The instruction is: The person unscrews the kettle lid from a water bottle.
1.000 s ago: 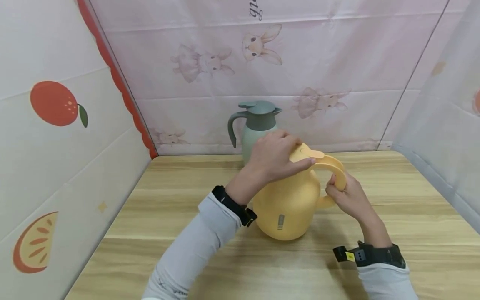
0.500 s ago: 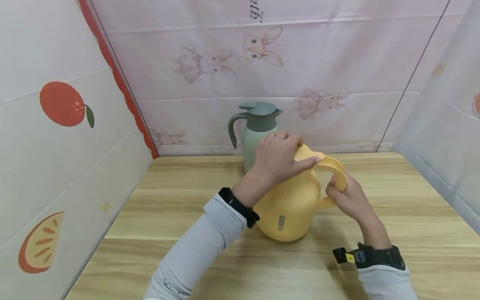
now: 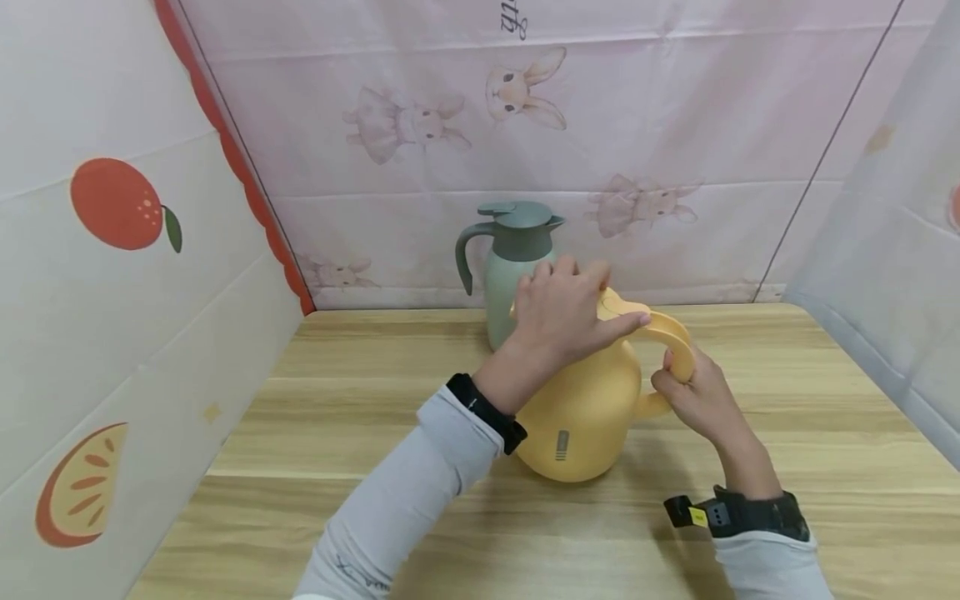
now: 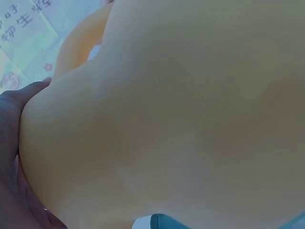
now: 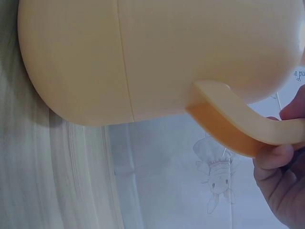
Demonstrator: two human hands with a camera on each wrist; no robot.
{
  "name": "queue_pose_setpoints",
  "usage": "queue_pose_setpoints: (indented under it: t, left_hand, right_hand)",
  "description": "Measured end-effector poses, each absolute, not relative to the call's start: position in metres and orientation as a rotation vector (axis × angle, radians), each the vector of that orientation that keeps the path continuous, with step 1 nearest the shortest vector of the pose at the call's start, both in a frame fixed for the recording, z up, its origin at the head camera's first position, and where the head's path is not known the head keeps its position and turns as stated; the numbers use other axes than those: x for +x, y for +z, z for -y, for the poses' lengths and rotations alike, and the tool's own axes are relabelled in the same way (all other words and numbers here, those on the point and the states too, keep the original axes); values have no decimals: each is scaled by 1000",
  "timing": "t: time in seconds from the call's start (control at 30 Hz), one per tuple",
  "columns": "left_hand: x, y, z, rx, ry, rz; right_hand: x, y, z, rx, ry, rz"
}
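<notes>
A yellow thermos jug stands upright on the wooden table, a small grey label low on its front. My left hand grips the jug's lid from above, fingers bent over the far side and thumb stretched toward the handle. Much of the lid is hidden under that hand. On the right, my right hand holds the jug's curved handle. In the right wrist view, thumb and fingers wrap the handle. The jug's smooth body fills most of the left wrist view.
Close behind the yellow jug is a green thermos jug with a darker lid, its handle to the left; my left hand partly covers it. Printed cloth hangs behind the wooden table and on both sides.
My left hand has slid a little to the right over the lid, its thumb now reaching farther toward the handle. The jug and my right hand have stayed in place.
</notes>
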State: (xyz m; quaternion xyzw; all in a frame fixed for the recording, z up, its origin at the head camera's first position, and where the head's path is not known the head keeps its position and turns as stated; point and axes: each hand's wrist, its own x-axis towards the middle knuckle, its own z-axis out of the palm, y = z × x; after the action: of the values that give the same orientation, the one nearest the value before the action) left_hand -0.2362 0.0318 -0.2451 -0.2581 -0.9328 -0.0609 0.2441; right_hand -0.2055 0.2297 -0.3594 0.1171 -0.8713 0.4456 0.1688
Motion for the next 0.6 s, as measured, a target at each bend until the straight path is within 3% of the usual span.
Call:
queue_pose_setpoints:
  t: [0.6]
  left_hand:
    - [-238, -250, -40, -628, -72, 2514]
  right_hand:
    - [-208, -361, -230, 354, 1217, 2441]
